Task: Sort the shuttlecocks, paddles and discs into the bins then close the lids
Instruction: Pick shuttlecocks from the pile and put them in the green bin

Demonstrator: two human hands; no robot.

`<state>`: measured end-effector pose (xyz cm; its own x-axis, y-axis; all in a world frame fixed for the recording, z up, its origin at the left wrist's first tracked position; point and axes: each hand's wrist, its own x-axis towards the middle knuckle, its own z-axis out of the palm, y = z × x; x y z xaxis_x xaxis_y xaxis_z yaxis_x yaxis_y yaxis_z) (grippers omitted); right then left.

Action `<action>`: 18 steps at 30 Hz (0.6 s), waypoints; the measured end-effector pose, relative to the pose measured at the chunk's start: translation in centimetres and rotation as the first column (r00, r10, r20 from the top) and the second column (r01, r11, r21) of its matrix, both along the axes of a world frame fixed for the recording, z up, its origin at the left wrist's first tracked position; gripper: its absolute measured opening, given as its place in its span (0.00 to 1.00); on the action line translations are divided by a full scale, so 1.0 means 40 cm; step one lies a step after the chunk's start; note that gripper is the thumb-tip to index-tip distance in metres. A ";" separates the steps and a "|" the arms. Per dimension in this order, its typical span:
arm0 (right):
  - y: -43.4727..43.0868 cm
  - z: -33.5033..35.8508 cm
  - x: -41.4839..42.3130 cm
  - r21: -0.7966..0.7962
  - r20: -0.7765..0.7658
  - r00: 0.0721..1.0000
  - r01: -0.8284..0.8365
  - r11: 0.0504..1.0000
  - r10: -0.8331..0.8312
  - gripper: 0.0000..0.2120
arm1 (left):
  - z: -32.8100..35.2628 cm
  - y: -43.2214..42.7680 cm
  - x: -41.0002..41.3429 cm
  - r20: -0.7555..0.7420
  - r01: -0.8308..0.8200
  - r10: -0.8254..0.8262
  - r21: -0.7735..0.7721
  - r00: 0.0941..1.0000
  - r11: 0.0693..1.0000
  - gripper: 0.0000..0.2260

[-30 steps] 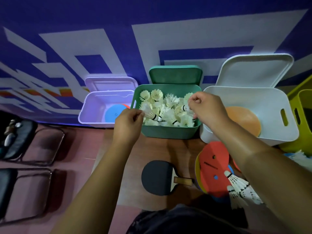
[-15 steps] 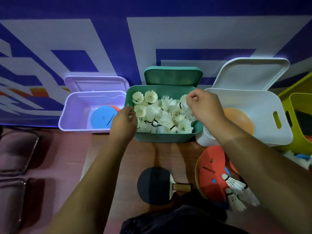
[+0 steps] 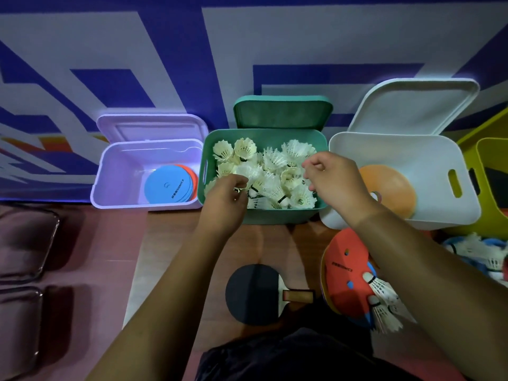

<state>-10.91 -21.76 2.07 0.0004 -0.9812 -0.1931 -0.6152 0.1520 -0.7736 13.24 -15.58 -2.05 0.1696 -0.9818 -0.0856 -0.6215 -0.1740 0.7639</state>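
The green bin (image 3: 275, 215) in the middle is piled with white shuttlecocks (image 3: 275, 171), its lid (image 3: 283, 111) propped open behind. My left hand (image 3: 228, 196) hangs over the bin's front left, fingers curled down into the pile; whether it grips one is unclear. Fingers loosely pinched and nothing visible in them, my right hand (image 3: 335, 180) hovers over the bin's right side. The purple bin (image 3: 110, 174) holds blue and red discs (image 3: 167, 185). An orange paddle (image 3: 390, 185) lies in the white bin (image 3: 398, 152). A black paddle (image 3: 253, 292) lies on the table.
A stack of red and blue discs (image 3: 346, 279) with two shuttlecocks (image 3: 384, 298) on it lies under my right forearm. More shuttlecocks (image 3: 478, 248) lie at the far right by a yellow bin (image 3: 492, 160). Dark chairs (image 3: 22, 243) stand on the left.
The camera has swung left and closer to the bins. My left hand moved from the bin's front-left edge in over the shuttlecock pile. My right hand stayed above the bin's right side.
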 end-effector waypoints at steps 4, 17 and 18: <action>0.061 0.002 -0.066 0.021 0.072 0.996 0.060 0.998 -0.061 0.10 | 0.014 0.008 -0.063 -0.041 0.067 -0.067 0.006 0.997 0.998 0.09; 0.282 -0.041 -0.437 -0.015 0.195 0.894 0.413 0.911 -0.402 0.06 | 0.014 0.091 -0.456 -0.135 0.489 -0.479 0.050 0.867 0.871 0.10; 0.305 -0.040 -0.470 -0.017 0.170 0.887 0.438 0.899 -0.429 0.06 | 0.003 0.098 -0.487 -0.146 0.525 -0.513 0.057 0.846 0.849 0.10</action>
